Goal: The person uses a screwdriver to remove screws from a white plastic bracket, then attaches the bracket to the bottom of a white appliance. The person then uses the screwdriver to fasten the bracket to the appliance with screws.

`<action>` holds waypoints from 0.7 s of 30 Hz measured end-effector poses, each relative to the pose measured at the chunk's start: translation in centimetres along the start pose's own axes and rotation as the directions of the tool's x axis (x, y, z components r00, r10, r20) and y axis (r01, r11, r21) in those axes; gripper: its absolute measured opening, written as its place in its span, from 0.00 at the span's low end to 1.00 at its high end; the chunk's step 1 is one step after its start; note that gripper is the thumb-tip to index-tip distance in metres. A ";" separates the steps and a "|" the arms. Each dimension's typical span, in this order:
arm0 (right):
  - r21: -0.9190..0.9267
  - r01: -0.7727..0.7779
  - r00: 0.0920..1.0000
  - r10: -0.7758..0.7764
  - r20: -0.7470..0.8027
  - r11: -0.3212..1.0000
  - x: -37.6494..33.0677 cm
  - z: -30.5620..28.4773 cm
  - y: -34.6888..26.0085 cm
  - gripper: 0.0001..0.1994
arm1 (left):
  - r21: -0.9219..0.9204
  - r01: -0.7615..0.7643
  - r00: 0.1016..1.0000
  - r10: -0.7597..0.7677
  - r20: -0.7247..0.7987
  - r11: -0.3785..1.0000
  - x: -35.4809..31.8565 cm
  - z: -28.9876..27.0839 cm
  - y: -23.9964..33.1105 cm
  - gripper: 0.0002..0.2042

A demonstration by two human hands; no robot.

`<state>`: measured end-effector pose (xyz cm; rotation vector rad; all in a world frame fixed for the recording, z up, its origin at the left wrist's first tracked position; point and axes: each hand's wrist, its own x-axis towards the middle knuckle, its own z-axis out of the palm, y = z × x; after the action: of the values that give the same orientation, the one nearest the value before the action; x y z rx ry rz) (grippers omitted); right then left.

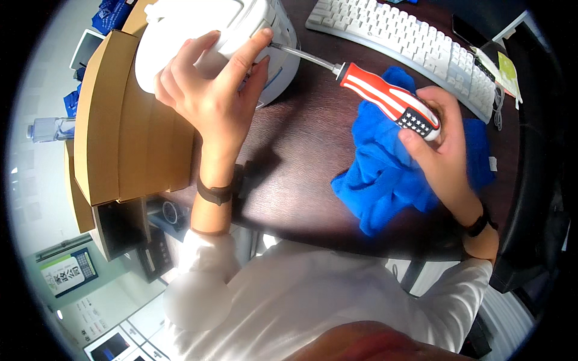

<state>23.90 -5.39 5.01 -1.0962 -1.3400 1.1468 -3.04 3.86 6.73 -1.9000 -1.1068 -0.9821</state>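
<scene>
A white, rounded plastic tub with a lid (180, 21) stands at the upper left; I cannot tell its exact kind. My left hand (211, 90) lies over the lid, fingers spread, its index fingertip at the rim. A screwdriver (376, 90) with a red, white and black star-patterned handle is in my right hand (442, 138), fingers wrapped round the handle end. Its metal shaft points left, and the tip meets the lid's rim beside my left index finger. Just where the tip sits is partly hidden. Below the handle, a crumpled blue cloth (376, 174) lies on the dark table (289, 180).
A white keyboard (403, 39) lies at the far right, with a white cable (498, 108) near its end. Brown cardboard boxes (129, 126) stand left of the tub. A clear bottle (51, 129) is at the far left. Black upholstery (536, 180) borders the table's right side.
</scene>
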 end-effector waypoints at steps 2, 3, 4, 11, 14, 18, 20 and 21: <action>0.136 -0.090 0.996 0.090 0.007 0.987 0.1 0.0 0.4 0.24 | -0.001 0.002 1.000 -0.002 0.010 1.000 -0.1 -0.2 -0.1 0.20; 0.159 -0.086 0.996 0.088 -0.002 0.983 0.1 0.0 0.6 0.24 | -0.004 -0.001 1.000 0.001 0.027 1.000 0.0 -0.4 0.0 0.20; 0.181 -0.080 0.997 0.083 -0.010 0.980 0.2 0.1 0.7 0.24 | -0.004 -0.002 0.999 0.002 0.041 1.000 0.2 -0.6 0.1 0.20; -0.315 0.347 0.926 -0.376 -0.033 0.883 1.0 0.2 0.8 0.24 | -0.418 0.062 0.998 -0.054 0.031 0.906 -0.5 -4.0 2.0 0.14; -0.441 0.426 0.875 -0.484 -0.023 0.790 1.4 -0.1 1.2 0.22 | -0.793 0.491 0.856 -0.029 0.517 0.361 -1.5 -4.2 4.6 0.11; -0.573 0.516 0.800 -0.597 0.057 0.637 1.8 -0.6 0.9 0.22 | -0.181 0.866 0.380 0.378 0.844 -0.466 -1.1 -2.2 7.9 0.24; -0.596 0.527 0.796 -0.598 0.095 0.606 1.8 -0.8 0.5 0.21 | -0.272 0.791 0.490 0.303 0.817 -0.547 -0.8 -0.7 9.2 0.24; -0.517 0.427 0.877 -0.479 0.036 0.742 1.7 -0.6 0.6 0.19 | -0.316 0.748 0.540 0.258 0.801 -0.584 -0.6 -0.3 9.6 0.24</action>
<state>24.42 -3.64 4.66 -1.0818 -1.7669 0.3643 5.41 -0.20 4.39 -3.6423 -1.5744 -2.7658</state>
